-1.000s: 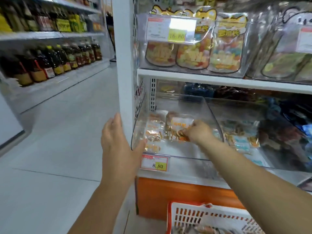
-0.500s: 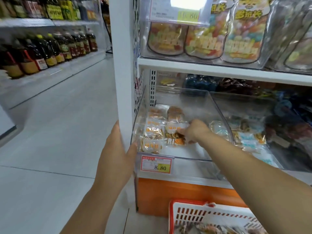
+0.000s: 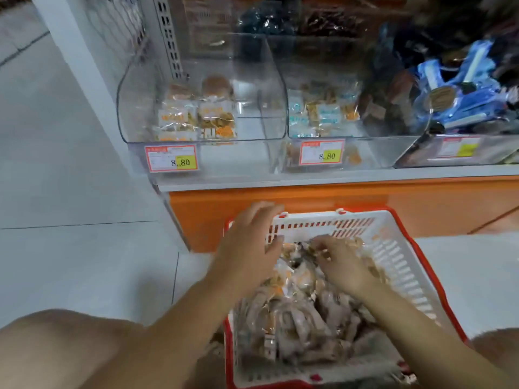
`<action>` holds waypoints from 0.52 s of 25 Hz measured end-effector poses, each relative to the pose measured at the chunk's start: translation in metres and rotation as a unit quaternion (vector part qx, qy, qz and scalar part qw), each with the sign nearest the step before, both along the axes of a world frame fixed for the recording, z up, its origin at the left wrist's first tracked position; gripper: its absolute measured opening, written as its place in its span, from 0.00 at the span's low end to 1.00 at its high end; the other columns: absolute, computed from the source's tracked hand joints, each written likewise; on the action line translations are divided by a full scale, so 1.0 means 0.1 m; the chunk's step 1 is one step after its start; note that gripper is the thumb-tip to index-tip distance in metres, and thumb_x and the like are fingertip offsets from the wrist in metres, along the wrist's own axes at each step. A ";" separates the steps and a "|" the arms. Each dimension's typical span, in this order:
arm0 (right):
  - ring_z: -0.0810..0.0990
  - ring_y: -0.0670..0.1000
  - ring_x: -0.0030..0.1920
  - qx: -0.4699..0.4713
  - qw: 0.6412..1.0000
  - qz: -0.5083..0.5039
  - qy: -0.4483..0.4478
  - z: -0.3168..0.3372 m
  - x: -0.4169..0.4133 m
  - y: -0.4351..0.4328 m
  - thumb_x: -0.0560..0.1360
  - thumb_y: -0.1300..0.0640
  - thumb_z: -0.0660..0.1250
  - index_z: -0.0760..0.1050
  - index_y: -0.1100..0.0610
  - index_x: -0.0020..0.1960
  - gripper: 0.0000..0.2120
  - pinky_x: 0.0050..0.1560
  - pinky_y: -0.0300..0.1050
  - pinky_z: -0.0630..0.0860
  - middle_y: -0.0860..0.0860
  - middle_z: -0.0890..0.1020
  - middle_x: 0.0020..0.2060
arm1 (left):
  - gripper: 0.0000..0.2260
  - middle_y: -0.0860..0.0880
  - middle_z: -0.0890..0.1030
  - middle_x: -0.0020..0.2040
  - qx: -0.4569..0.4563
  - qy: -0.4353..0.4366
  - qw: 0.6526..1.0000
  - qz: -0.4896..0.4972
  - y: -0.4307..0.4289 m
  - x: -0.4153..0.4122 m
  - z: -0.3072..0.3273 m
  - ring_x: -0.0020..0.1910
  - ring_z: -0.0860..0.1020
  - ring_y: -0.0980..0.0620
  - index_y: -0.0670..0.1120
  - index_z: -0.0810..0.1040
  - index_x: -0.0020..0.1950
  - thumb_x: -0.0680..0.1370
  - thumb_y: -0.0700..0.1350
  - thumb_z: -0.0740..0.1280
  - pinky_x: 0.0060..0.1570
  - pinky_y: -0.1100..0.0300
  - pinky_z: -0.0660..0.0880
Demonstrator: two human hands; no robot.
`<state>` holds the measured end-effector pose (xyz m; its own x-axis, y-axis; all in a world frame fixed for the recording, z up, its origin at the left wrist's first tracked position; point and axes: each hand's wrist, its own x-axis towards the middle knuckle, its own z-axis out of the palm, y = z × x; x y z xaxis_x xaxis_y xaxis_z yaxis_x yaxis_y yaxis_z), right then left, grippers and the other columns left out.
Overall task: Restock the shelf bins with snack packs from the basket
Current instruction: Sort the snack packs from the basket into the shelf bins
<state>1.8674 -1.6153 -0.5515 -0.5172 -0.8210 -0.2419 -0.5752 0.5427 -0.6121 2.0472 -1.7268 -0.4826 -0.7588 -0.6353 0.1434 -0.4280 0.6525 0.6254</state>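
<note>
Snack packs lie heaped in the basket, below the shelf bin. Left hand spread wide over the basket's far rim. Right hand digs curled fingers into the heap; grip cannot be determined.

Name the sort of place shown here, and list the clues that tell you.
Most likely a supermarket or shop aisle: clear shelf bins holding wrapped snack packs, price tags on the bin fronts, and a red-and-white shopping basket on the floor.

Both forearms reach forward and down. The left hand is flat, fingers straight, palm down. The right hand bends its fingers downward, grip unclear.
</note>
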 end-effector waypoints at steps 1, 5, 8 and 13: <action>0.76 0.49 0.52 0.083 0.996 0.017 -0.037 -0.22 -0.04 0.20 0.78 0.63 0.61 0.72 0.50 0.59 0.13 0.51 0.36 0.71 0.45 0.74 0.48 | 0.24 0.56 0.63 0.74 0.034 -0.066 0.997 -0.034 0.11 -0.06 -0.24 0.72 0.62 0.57 0.55 0.63 0.76 0.80 0.48 0.63 0.67 0.64 0.61; 0.65 0.56 0.71 0.212 0.965 0.133 -0.081 -0.69 0.20 0.61 0.72 0.37 0.63 0.62 0.41 0.72 0.30 0.72 0.57 0.62 0.47 0.72 0.67 | 0.27 0.51 0.61 0.77 0.130 -0.250 0.957 -0.066 0.49 -0.07 -1.07 0.73 0.63 0.51 0.53 0.60 0.77 0.80 0.50 0.64 0.71 0.54 0.63; 0.45 0.62 0.77 0.278 0.941 0.178 0.078 -0.81 0.52 0.64 0.68 0.32 0.62 0.46 0.47 0.79 0.47 0.75 0.62 0.44 0.49 0.58 0.77 | 0.29 0.51 0.59 0.78 0.102 -0.303 0.946 -0.055 0.68 -0.07 -1.27 0.76 0.58 0.48 0.52 0.58 0.78 0.79 0.45 0.64 0.74 0.50 0.59; 0.80 0.54 0.52 0.113 0.993 -0.010 -0.043 -0.63 0.37 0.57 0.73 0.55 0.66 0.74 0.53 0.55 0.11 0.52 0.49 0.78 0.49 0.82 0.46 | 0.31 0.52 0.60 0.77 0.134 -0.247 0.959 -0.024 0.69 -0.14 -1.22 0.77 0.56 0.50 0.53 0.59 0.78 0.77 0.42 0.66 0.74 0.52 0.57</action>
<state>1.9048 -1.5587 -0.6142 -0.5021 -0.7310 -0.4622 -0.5148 0.6820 -0.5194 2.0335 -1.6582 -0.6042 -0.7220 -0.5612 -0.4047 -0.6884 0.5232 0.5024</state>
